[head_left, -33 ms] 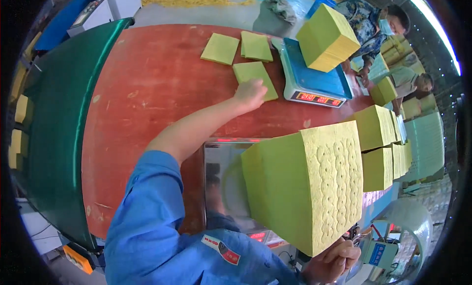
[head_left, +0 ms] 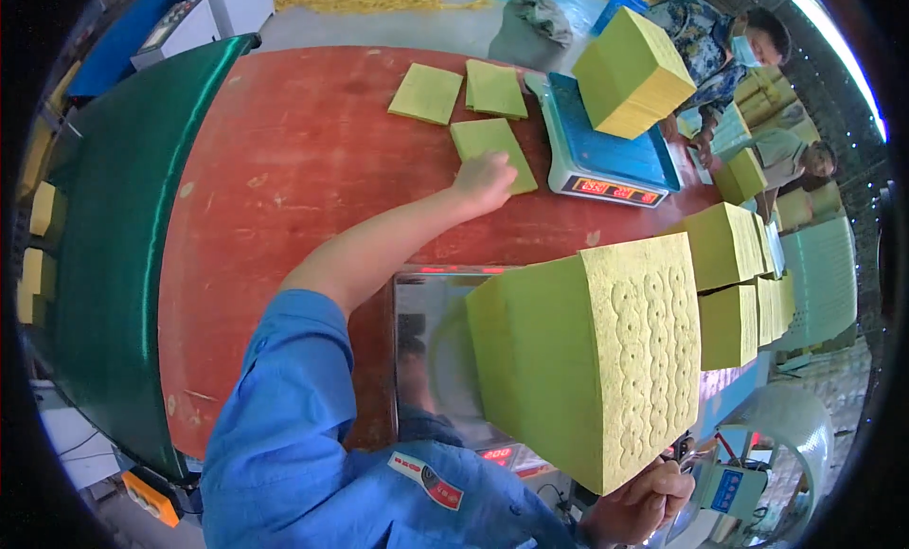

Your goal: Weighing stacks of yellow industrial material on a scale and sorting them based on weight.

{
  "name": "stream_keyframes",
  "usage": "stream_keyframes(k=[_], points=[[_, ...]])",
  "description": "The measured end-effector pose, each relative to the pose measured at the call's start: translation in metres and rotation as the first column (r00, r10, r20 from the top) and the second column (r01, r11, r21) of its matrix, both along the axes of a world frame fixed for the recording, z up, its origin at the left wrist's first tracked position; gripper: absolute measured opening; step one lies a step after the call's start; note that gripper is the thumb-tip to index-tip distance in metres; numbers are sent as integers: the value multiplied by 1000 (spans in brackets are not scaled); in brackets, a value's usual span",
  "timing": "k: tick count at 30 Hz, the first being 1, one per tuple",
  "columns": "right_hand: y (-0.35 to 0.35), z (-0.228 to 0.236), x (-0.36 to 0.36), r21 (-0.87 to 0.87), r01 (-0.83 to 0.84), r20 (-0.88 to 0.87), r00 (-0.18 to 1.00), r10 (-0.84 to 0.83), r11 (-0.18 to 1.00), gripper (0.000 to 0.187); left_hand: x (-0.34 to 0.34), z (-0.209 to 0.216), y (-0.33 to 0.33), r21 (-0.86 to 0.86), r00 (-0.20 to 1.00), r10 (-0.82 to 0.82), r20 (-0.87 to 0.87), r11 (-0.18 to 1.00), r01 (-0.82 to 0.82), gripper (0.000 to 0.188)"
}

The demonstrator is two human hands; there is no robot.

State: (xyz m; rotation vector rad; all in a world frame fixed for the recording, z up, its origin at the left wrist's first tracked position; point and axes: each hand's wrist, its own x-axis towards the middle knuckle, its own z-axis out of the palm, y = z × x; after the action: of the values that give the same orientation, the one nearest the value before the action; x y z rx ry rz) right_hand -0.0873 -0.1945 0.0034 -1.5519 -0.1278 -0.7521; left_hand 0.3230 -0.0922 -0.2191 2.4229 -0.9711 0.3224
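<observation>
A tall block of yellow joss paper (head_left: 535,360), its top face pressed with rows of coin-like marks, stands on a shiny metal-topped scale (head_left: 440,345) in front of me. My left hand (head_left: 485,181) reaches across the red table, its fingers closed on a thin stack of yellow paper (head_left: 485,140). Two more thin stacks, a left one (head_left: 426,93) and a right one (head_left: 494,88), lie just beyond it. My right hand (head_left: 644,504) is by the big block's near lower corner, fingers curled together; what they hold, if anything, is hidden.
A second scale (head_left: 615,161) with a blue tray carries another yellow block (head_left: 630,75). More blocks (head_left: 724,326) stand on the right. A green cover (head_left: 104,255) borders the red table (head_left: 284,170) on the left. Two people work at the far right, one masked.
</observation>
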Motion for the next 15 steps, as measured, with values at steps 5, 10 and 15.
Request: stream_keyframes(k=[5, 10, 15], points=[[-1, -2, 5, 31, -24, -20, 1000, 24, 999, 27, 4, -2, -3, -57, 1000, -17, 22, 998, 18, 11], [-13, -1, -3, 80, -81, -36, 996, 84, 993, 26, 8, 2, 8, -128, 998, 57, 28, 990, -53, 8], [-21, -20, -14, 53, 16, 12, 1000, -17, 998, 23, -11, 52, 71, -159, 994, 90, -58, 982, -98, 7]])
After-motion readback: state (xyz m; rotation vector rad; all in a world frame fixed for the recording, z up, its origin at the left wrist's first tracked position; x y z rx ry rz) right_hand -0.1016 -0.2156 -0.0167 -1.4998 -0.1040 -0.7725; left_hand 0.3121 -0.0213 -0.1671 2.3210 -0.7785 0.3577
